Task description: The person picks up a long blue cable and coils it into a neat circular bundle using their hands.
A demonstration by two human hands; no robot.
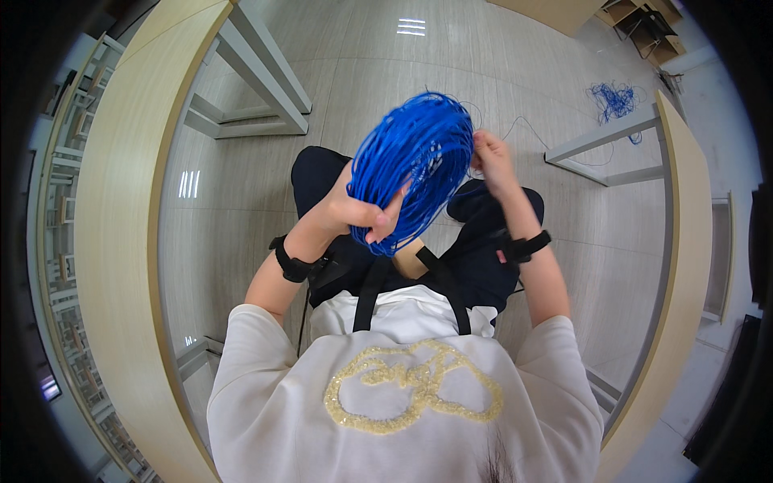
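The coil of blue wire (415,165) hangs in the air in front of your chest, above your lap, so its loops stay gathered and off the floor. Your left hand (362,216) grips the lower bunch, fingers (392,211) clenched around the strands to steady it. Your right hand (491,161) pinches a thin strand at the coil's right edge, drawing it clear. A long pale surface (121,201) curves past on your left; a tangle of blue wire (613,101) lies on the floor (362,72) well apart.

Glossy plastic wire coil (415,165) (floor (362,72) glossy tile).
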